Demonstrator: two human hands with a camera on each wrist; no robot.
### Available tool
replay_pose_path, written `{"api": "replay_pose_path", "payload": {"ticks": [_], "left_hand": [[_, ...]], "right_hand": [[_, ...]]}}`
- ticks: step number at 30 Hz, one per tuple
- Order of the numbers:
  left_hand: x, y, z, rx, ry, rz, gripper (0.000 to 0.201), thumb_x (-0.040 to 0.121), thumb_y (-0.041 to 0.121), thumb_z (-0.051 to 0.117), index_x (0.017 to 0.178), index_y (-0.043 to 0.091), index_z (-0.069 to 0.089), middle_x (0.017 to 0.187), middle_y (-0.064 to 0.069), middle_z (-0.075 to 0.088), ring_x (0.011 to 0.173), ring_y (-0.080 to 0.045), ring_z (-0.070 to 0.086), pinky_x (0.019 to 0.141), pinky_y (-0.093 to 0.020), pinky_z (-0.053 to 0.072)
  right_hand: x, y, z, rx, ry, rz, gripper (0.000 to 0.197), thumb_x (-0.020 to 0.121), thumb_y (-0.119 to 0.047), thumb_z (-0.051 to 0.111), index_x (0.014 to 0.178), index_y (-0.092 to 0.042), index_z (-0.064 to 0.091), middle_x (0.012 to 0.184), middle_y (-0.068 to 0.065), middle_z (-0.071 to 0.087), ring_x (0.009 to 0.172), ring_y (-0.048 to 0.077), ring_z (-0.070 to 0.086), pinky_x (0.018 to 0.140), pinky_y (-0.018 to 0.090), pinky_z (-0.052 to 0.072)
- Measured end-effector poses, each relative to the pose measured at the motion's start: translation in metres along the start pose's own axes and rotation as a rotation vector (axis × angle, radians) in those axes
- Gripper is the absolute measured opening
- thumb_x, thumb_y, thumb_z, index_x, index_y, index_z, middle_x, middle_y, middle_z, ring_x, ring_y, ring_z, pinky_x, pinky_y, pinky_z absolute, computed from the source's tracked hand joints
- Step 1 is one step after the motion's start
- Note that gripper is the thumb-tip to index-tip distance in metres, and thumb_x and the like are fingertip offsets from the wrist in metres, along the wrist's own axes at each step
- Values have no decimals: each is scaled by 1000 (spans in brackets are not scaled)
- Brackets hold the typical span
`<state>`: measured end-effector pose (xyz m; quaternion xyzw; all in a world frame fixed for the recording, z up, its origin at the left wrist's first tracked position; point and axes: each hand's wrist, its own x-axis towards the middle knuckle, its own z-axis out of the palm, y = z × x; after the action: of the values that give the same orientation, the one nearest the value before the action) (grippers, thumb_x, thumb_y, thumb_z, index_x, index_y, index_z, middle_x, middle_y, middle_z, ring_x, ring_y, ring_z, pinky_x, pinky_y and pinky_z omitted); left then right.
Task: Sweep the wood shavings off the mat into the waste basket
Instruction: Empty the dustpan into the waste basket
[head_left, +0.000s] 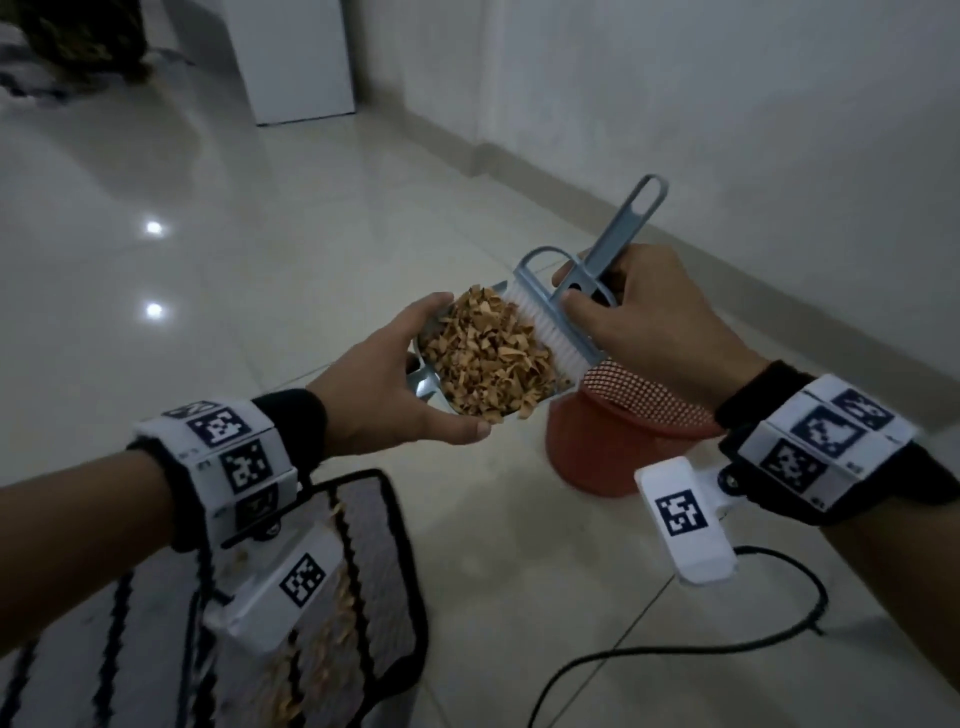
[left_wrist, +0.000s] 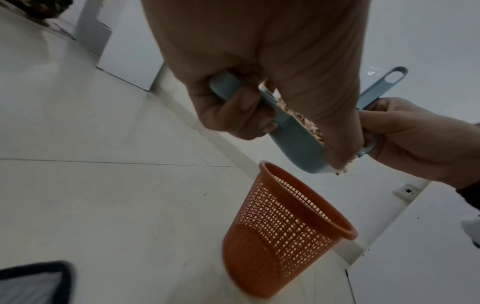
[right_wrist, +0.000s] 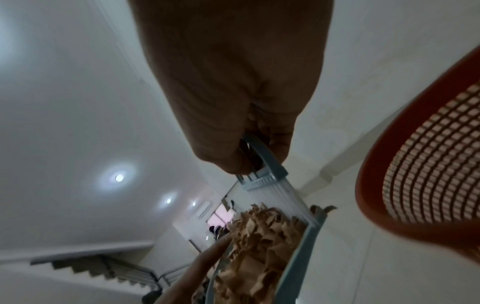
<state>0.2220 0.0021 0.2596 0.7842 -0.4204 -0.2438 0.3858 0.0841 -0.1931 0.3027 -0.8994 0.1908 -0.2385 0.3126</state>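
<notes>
Above basket (head_left: 623, 415), dustpan (left_wrist: 298, 148) mouth tilted basketward.

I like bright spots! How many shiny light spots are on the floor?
2. One light spot lies on the glossy floor far left, and the other sits just nearer the person, straight below it. More could be out of view.

A black cable (head_left: 691, 644) lies on the tiled floor (head_left: 234, 249); white cabinet (head_left: 296, 57) behind

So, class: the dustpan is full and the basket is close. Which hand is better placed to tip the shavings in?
Left. The left hand grips the dustpan beside the basket; the right hand only holds the brush against the shavings.
</notes>
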Motion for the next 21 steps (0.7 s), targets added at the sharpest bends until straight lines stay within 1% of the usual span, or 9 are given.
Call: {"api": "replay_pose_path", "payload": {"ticks": [2, 4, 7, 9, 12, 15, 17, 19, 21], "left_hand": [[34, 19, 15, 31, -24, 29, 119, 52, 44, 91, 149, 39, 21, 141, 16, 43, 121, -10, 51, 103, -30, 45], [67, 36, 32, 58, -52, 58, 120, 52, 47, 90, 149, 38, 20, 144, 15, 41, 124, -12, 50, 104, -33, 44], [111, 51, 59, 140, -100, 90, 122, 52, 53, 88, 150, 39, 16, 150, 14, 35, 127, -13, 45, 105, -34, 42], [135, 56, 75, 200, -143, 106, 123, 54, 54, 88, 150, 42, 12, 151, 14, 34, 128, -14, 45, 105, -33, 41], [158, 60, 91, 317, -182, 129, 122, 60, 45, 88, 150, 43, 6, 151, 9, 35, 127, -17, 46, 99, -25, 38], [170, 66, 96, 465, -202, 190, 119, 66, 36, 86, 151, 41, 2, 150, 0, 39, 126, -26, 48, 96, -28, 39], [171, 66, 98, 526, -210, 207, 118, 69, 31, 85, 150, 42, 0, 145, -5, 45, 119, -28, 53, 91, -31, 43], [169, 66, 99, 567, -212, 212, 118, 70, 27, 84, 150, 44, -1, 136, -9, 52, 104, -27, 56, 85, -32, 46], [169, 66, 101, 584, -215, 214, 117, 70, 25, 84, 149, 45, -1, 128, -11, 57, 93, -24, 54, 80, -32, 47]], "right_hand": [[10, 26, -22, -2, 52, 38, 11, 88, -21, 61, 88, -14, 69, 79, 8, 71, 67, 20, 66, 58, 34, 53], [18, 54, -42, -1, 97, 67, 13, 88, -21, 61, 90, -12, 70, 82, 11, 71, 72, 23, 67, 63, 39, 56], [24, 98, -63, -11, 164, 106, 15, 88, -20, 60, 93, -12, 71, 85, 12, 72, 76, 25, 68, 70, 48, 57], [24, 124, -70, -4, 203, 149, 14, 88, -22, 60, 92, -14, 71, 84, 10, 72, 75, 25, 67, 70, 49, 57], [17, 153, -72, 3, 226, 176, 13, 86, -26, 64, 93, -19, 72, 85, 2, 73, 77, 15, 68, 69, 40, 58], [8, 175, -67, -18, 281, 176, 18, 83, -29, 70, 98, -21, 74, 94, -5, 74, 86, 6, 67, 73, 23, 55], [2, 183, -63, 5, 309, 169, 21, 79, -27, 73, 99, -20, 75, 94, -3, 75, 86, 6, 68, 76, 25, 57], [-2, 188, -58, 46, 342, 143, 13, 78, -25, 76, 89, -19, 77, 87, -2, 76, 80, 5, 70, 71, 28, 58], [-6, 189, -55, 105, 360, 109, 6, 77, -20, 79, 81, -22, 75, 81, -3, 74, 74, 3, 69, 67, 23, 56]]}}
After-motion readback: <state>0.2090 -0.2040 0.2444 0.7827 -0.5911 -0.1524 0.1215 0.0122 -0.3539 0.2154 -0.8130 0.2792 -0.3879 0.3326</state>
